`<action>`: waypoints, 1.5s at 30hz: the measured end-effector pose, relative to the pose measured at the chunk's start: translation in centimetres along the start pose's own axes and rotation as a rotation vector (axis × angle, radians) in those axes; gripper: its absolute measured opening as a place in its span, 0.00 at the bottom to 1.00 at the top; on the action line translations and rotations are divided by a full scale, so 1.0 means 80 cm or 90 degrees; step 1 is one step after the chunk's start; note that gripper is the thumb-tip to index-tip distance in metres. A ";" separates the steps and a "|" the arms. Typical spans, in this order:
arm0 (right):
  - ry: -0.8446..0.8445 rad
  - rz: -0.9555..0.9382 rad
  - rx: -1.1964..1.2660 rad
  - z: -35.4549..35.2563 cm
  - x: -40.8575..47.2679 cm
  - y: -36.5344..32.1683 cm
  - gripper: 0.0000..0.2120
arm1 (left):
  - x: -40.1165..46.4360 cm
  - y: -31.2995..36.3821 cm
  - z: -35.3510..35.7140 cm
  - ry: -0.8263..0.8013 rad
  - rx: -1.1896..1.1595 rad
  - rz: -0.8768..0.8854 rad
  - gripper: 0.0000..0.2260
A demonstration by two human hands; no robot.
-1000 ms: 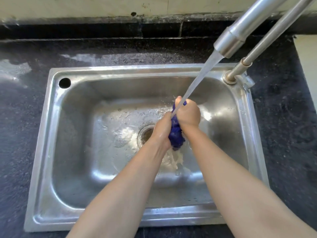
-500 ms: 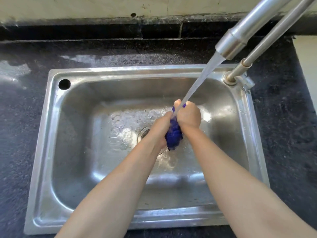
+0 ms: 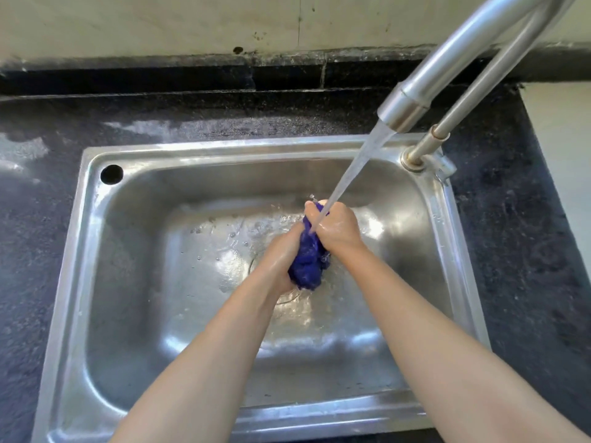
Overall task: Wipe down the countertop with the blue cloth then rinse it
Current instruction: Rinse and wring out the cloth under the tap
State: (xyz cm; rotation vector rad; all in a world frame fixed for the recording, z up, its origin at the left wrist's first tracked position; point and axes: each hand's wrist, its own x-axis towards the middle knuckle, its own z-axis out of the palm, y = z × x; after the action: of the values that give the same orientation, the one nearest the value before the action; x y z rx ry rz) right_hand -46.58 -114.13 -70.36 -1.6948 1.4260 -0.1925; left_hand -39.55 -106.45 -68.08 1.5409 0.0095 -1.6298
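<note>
Steel sink [image 3: 105,314] fills the dark desk [image 3: 518,251], its tap [image 3: 425,81] running from the far right. Over the drain, left hand [image 3: 281,254] and right hand [image 3: 339,225] each have their grip clenched round the bunched blue cloth [image 3: 308,260], directly under the stream. Best to knead and turn it, then wring low in the basin. Fingers and most of the drain are hidden.

A steel faucet [image 3: 447,71] is arching in from the upper right, a round hole [image 3: 111,173] is sitting at the basin rim's far left corner, and a pale wall [image 3: 160,24] is standing behind
</note>
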 end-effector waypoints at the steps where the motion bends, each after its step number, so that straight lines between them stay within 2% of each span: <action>1: -0.040 0.002 0.047 -0.009 -0.005 -0.001 0.17 | 0.001 0.001 -0.012 0.012 0.151 0.024 0.14; 3: -0.145 0.015 0.129 -0.033 -0.017 -0.006 0.13 | 0.001 0.004 -0.036 0.004 0.473 0.091 0.17; 4: -0.201 0.010 0.135 -0.044 -0.023 -0.009 0.13 | -0.001 0.005 -0.046 -0.043 0.545 0.130 0.18; 5: -0.257 -0.009 0.127 -0.050 -0.029 -0.013 0.14 | -0.006 0.007 -0.051 -0.095 0.556 0.167 0.17; 7: -0.338 -0.067 0.134 -0.051 -0.037 -0.024 0.12 | -0.019 0.013 -0.050 -0.167 0.478 0.240 0.17; 9: -0.339 -0.100 0.182 -0.049 -0.038 -0.033 0.19 | -0.028 0.020 -0.044 -0.231 0.321 0.232 0.20; 10: -0.325 -0.103 0.206 -0.052 -0.037 -0.038 0.23 | -0.030 0.021 -0.041 -0.247 0.287 0.218 0.20; 11: -0.305 -0.107 0.224 -0.055 -0.035 -0.041 0.22 | -0.025 0.017 -0.041 -0.239 0.292 0.207 0.17; 13: -0.258 -0.131 0.252 -0.064 -0.032 -0.043 0.14 | -0.030 0.019 -0.038 -0.211 0.384 0.179 0.11; 15: -0.200 -0.135 0.252 -0.070 -0.030 -0.039 0.06 | -0.027 0.018 -0.039 -0.207 0.454 0.137 0.21; 16: -0.163 -0.124 0.246 -0.069 -0.027 -0.033 0.07 | -0.025 0.018 -0.039 -0.200 0.441 0.119 0.22; 18: -0.089 -0.094 0.236 -0.066 -0.020 -0.019 0.15 | -0.027 0.025 -0.035 -0.159 0.361 0.138 0.17; 20: -0.084 -0.037 0.213 -0.065 -0.017 -0.003 0.21 | -0.024 0.030 -0.034 -0.109 0.239 0.161 0.13; 21: -0.120 0.016 0.233 -0.064 -0.019 0.007 0.22 | -0.024 0.031 -0.034 -0.100 0.186 0.169 0.12; 23: -0.267 0.137 0.403 -0.060 -0.030 0.026 0.28 | -0.025 0.031 -0.034 -0.100 0.111 0.176 0.15; 25: -0.414 0.143 0.522 -0.046 -0.048 0.044 0.34 | -0.028 0.030 -0.032 -0.106 0.062 0.154 0.17; 27: -0.496 0.112 0.536 -0.030 -0.070 0.043 0.27 | -0.030 0.029 -0.031 -0.125 -0.009 0.110 0.19; 28: -0.483 0.121 0.510 -0.025 -0.075 0.038 0.20 | -0.031 0.027 -0.033 -0.133 -0.047 0.084 0.20; 30: -0.383 0.142 0.448 -0.031 -0.071 0.024 0.07 | -0.028 0.020 -0.041 -0.125 -0.105 0.038 0.20; 33: -0.219 0.120 0.425 -0.057 -0.046 0.025 0.05 | -0.024 0.008 -0.055 -0.121 -0.114 -0.059 0.14; 36: -0.171 0.145 0.582 -0.063 -0.037 0.021 0.07 | -0.015 -0.004 -0.054 -0.156 -0.023 -0.111 0.14; 38: -0.118 0.138 0.650 -0.054 -0.045 0.006 0.07 | -0.003 -0.007 -0.045 -0.124 -0.010 -0.103 0.13; 40: -0.049 0.074 0.535 -0.041 -0.059 -0.009 0.09 | 0.007 -0.007 -0.036 -0.074 -0.024 -0.078 0.14; 42: 0.027 -0.056 0.307 -0.020 -0.079 -0.017 0.12 | 0.010 -0.007 -0.029 -0.030 -0.068 -0.054 0.13; 45: 0.129 -0.327 -0.007 0.025 -0.117 -0.024 0.11 | 0.019 -0.016 -0.024 -0.004 -0.160 -0.018 0.26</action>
State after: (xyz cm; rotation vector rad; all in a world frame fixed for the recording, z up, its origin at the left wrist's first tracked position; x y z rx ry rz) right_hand -47.03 -105.19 -66.45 -2.0708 1.1032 -0.6555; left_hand -38.52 -105.46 -70.44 1.3485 0.2256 -1.5889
